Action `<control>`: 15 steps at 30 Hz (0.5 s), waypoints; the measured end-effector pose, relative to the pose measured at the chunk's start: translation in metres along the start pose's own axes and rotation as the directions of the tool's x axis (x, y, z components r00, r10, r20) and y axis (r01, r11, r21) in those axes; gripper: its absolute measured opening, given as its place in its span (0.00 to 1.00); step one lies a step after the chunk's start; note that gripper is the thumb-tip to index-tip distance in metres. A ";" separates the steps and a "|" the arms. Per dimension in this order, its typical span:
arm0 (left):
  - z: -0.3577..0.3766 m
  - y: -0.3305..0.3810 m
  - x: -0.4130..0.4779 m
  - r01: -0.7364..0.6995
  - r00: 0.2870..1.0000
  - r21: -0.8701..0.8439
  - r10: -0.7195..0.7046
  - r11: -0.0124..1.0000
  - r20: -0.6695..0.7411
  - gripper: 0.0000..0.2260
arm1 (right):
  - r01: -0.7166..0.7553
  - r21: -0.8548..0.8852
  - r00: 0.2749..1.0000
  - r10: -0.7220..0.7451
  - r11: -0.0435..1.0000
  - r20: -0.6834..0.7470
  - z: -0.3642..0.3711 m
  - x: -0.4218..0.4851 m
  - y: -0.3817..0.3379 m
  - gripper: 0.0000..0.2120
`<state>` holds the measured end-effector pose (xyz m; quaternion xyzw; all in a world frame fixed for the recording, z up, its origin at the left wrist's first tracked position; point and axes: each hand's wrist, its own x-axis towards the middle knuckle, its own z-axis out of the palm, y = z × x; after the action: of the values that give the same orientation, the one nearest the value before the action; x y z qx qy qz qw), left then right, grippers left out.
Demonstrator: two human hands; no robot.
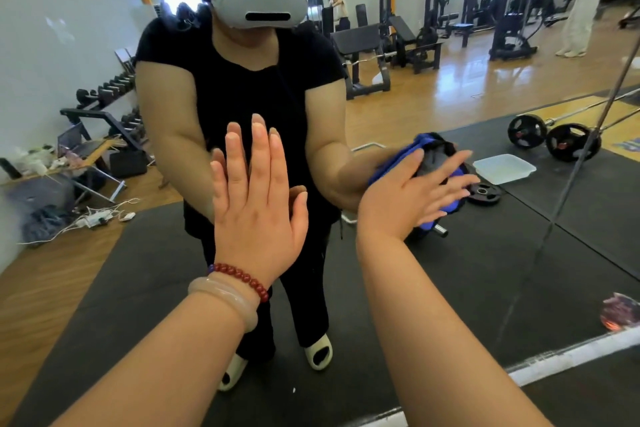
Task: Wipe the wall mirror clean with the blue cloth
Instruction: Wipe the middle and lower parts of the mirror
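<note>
Closest to you, your left hand (258, 208) lies flat on the mirror (502, 253), fingers straight and nearly together, as if bracing you. Just to its right, your right hand (412, 199) presses the cloth (396, 165) onto the glass with fingers spread, not curled round it. The cloth sits bunched between your palm and the glass. You look to be mid-wipe, on the wiping step itself. Next, I'd judge, sweep the cloth sideways with even pressure, then lift your left hand so the patch beneath it gets wiped too.
</note>
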<state>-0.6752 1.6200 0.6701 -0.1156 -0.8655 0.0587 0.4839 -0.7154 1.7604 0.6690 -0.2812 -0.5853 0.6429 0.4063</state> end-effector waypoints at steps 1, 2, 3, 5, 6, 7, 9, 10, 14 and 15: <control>0.000 0.000 0.000 -0.006 1.000 -0.001 0.006 1.000 0.000 0.36 | 0.118 -0.024 0.992 -0.117 0.993 0.040 0.000 -0.005 -0.004 0.30; 0.001 0.000 -0.001 -0.019 1.000 0.004 0.019 1.000 0.000 0.35 | 0.277 -0.050 0.959 -0.272 0.960 0.083 -0.001 -0.008 -0.003 0.31; 0.001 0.000 -0.002 -0.046 0.999 0.014 0.046 0.999 -0.003 0.35 | 0.412 -0.068 0.907 -0.402 0.909 0.126 -0.003 -0.006 0.001 0.31; 0.003 0.000 -0.002 -0.132 0.991 0.043 0.132 0.990 -0.012 0.33 | 0.466 -0.092 0.883 -0.456 0.880 0.109 -0.008 0.009 0.014 0.31; 0.003 0.001 -0.002 -0.175 0.984 0.053 0.176 0.983 -0.015 0.32 | 0.395 -0.092 0.918 -0.393 0.914 0.044 -0.011 0.020 0.021 0.32; 0.004 0.003 0.000 -0.204 0.979 0.053 0.205 0.978 -0.014 0.31 | 0.287 -0.063 0.957 -0.289 0.956 -0.026 -0.013 0.029 0.024 0.32; 0.005 0.007 0.003 -0.215 0.976 0.032 0.216 0.976 -0.007 0.31 | 0.059 0.008 0.992 -0.058 0.998 -0.113 -0.014 0.038 0.025 0.29; 0.007 0.010 0.004 -0.207 0.978 0.027 0.207 0.978 -0.008 0.31 | -0.025 0.030 0.992 0.028 0.999 -0.122 -0.011 0.037 0.021 0.28; 0.010 0.016 0.005 -0.168 0.986 0.035 0.168 0.985 -0.007 0.32 | 0.302 -0.030 0.953 -0.302 0.953 0.023 -0.001 -0.006 0.011 0.30; 0.010 0.017 0.004 -0.168 0.986 0.034 0.168 0.985 -0.009 0.32 | 0.465 -0.056 0.883 -0.458 0.884 0.100 -0.002 -0.014 0.018 0.30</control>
<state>-0.6832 1.6378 0.6647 -0.1807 -0.8486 0.1128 0.4842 -0.7098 1.7501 0.6498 -0.1224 -0.6768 0.5154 0.5113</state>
